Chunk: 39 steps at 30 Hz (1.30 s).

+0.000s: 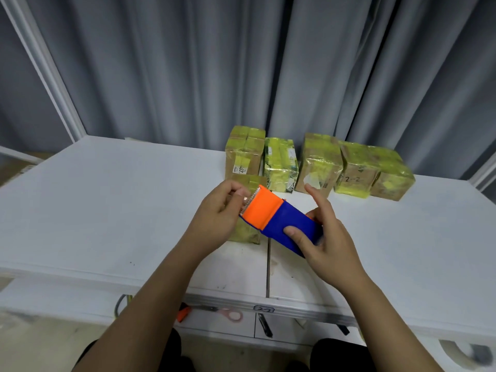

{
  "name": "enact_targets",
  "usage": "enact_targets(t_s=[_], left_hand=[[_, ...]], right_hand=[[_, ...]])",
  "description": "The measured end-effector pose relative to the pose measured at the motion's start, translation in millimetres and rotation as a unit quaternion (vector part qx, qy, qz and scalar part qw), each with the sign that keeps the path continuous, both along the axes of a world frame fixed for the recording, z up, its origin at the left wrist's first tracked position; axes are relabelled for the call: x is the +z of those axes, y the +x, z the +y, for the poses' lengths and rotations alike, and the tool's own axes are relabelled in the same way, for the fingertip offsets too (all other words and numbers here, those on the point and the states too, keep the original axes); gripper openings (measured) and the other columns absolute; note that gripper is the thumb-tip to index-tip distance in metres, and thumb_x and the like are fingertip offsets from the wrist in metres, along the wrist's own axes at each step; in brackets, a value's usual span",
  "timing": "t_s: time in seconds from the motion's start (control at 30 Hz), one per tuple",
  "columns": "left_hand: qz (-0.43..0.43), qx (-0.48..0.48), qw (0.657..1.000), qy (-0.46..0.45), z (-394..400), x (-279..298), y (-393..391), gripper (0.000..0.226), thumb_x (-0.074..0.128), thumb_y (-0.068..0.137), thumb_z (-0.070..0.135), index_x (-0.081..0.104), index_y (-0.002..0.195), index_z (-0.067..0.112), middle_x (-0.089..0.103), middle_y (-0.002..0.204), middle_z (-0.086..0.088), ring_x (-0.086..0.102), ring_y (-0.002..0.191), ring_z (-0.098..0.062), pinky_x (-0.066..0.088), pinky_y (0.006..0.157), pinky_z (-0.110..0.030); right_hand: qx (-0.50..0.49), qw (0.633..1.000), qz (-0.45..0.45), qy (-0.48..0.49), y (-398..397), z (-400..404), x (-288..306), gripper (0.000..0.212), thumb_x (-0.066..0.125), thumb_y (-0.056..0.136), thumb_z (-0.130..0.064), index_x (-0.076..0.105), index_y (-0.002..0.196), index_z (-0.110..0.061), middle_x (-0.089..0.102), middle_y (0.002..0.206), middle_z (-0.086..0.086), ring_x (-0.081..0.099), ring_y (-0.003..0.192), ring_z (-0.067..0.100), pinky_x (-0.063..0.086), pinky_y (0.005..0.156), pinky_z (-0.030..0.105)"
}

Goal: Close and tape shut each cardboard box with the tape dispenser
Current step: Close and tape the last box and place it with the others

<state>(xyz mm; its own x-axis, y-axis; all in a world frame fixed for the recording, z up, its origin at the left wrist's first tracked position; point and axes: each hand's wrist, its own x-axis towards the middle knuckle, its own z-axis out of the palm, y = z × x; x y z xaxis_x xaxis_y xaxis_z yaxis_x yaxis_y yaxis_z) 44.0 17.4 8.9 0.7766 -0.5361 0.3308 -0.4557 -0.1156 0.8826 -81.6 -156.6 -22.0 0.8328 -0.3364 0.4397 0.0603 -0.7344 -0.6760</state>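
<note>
Tape dispenser is held in mid-air above the bench, tilted, orange end up and away, blue body toward the person. Toothed cutter edge is seen at the orange end.

Right hand is gripped round the blue body: thumb laid across the near face, other fingers wrapped behind, index finger raised and not touching the dispenser.

Left hand is positioned at the orange end, its fingers curled in and pinched at the cutter edge. What is pinched there cannot be told; tape itself is not resolved.

One small cardboard box, wrapped in yellow tape, is seen directly under the dispenser, resting on the bench and mostly covered by the left hand and the orange end.

A row of taped boxes is lined up beyond the dispenser, at the back edge of the bench, against the grey curtain.

Below the dispenser, on a shelf under the bench front edge, scissors with pink handles and a dark pen-like item are lying.
</note>
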Motion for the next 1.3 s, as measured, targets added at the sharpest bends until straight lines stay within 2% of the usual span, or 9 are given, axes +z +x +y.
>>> enact_targets(t_s=[0.07,0.2,0.33,0.43,0.57,0.7,0.8,1.0,1.3], left_hand=[[0.056,-0.010,0.998,-0.009,1.5,3.1,-1.2,0.026,0.038,0.100,0.014,0.055,0.082,0.020,0.058,0.080,0.005,0.054,0.074,-0.009,0.048,0.073,-0.025],[0.198,-0.014,0.979,-0.039,4.1,16.8,-3.1,0.020,0.044,0.093,0.018,0.058,0.080,0.011,0.057,0.074,-0.001,0.056,0.063,-0.009,0.050,0.064,-0.017],[0.150,-0.020,0.988,-0.010,12.9,12.3,-7.2,0.018,0.048,0.097,0.020,0.060,0.085,0.013,0.060,0.082,-0.002,0.058,0.070,-0.006,0.053,0.080,-0.028],[0.158,0.000,0.987,0.006,17.8,6.7,-6.9,0.016,0.054,0.094,0.026,0.063,0.089,0.013,0.062,0.086,-0.007,0.059,0.074,-0.013,0.053,0.082,-0.033],[0.192,0.018,0.981,0.016,22.8,4.9,-8.7,0.017,0.055,0.095,0.023,0.062,0.082,0.015,0.063,0.075,-0.001,0.058,0.062,-0.007,0.053,0.074,-0.027],[0.190,0.034,0.979,0.063,29.0,2.9,-11.0,0.017,0.054,0.096,0.018,0.061,0.082,0.012,0.065,0.076,-0.006,0.061,0.063,-0.010,0.049,0.060,-0.020],[0.174,0.045,0.980,0.082,30.2,11.5,-15.2,0.021,0.054,0.096,0.017,0.060,0.078,0.008,0.062,0.072,-0.006,0.059,0.062,-0.011,0.048,0.054,-0.016],[0.132,0.074,0.985,0.079,35.6,25.7,-19.6,0.023,0.055,0.095,0.016,0.058,0.073,0.010,0.062,0.070,-0.002,0.056,0.059,-0.010,0.052,0.076,-0.033],[0.028,0.159,0.976,0.146,49.1,24.5,-20.3,0.019,0.051,0.095,0.022,0.062,0.082,0.015,0.069,0.093,-0.003,0.063,0.092,-0.025,0.052,0.084,-0.040]], right_hand=[[0.004,1.000,0.014,0.021,-3.6,2.0,1.4,0.069,0.053,0.078,-0.060,0.023,0.140,-0.048,0.057,0.086,-0.015,0.058,0.086,0.002,0.047,0.067,0.018],[0.025,0.998,0.009,0.054,-7.9,7.5,-0.6,0.052,0.053,0.083,-0.065,0.031,0.129,-0.054,0.054,0.103,-0.014,0.056,0.096,0.004,0.048,0.073,0.022],[0.038,0.998,0.034,0.020,-9.3,11.1,9.3,0.079,0.070,0.063,-0.073,0.032,0.129,-0.053,0.043,0.117,-0.025,0.047,0.106,0.002,0.043,0.086,0.019],[0.010,0.995,0.056,-0.085,-8.8,12.7,10.3,0.082,0.076,0.069,-0.057,0.036,0.137,-0.037,0.044,0.111,-0.018,0.046,0.100,0.004,0.037,0.081,0.012],[0.014,0.989,0.069,-0.131,-18.1,17.3,13.5,0.076,0.074,0.075,-0.052,0.037,0.139,-0.033,0.051,0.117,-0.014,0.047,0.098,0.003,0.035,0.078,0.006],[0.035,0.983,0.127,-0.128,-33.2,23.7,27.9,0.079,0.068,0.078,-0.058,0.025,0.143,-0.045,0.051,0.126,-0.013,0.050,0.104,0.008,0.044,0.086,0.024],[0.043,0.982,0.139,-0.123,-41.7,30.3,39.8,0.080,0.065,0.078,-0.060,0.021,0.144,-0.050,0.050,0.132,-0.014,0.051,0.106,0.010,0.043,0.087,0.025],[0.015,0.981,0.128,-0.146,-57.4,41.4,54.7,0.073,0.046,0.078,-0.073,0.022,0.143,-0.051,0.055,0.130,-0.013,0.051,0.097,0.011,0.040,0.081,0.025],[-0.024,0.974,0.144,-0.176,-70.5,39.4,60.9,0.070,0.039,0.078,-0.070,0.027,0.143,-0.048,0.063,0.110,-0.010,0.050,0.082,0.012,0.038,0.068,0.025]])
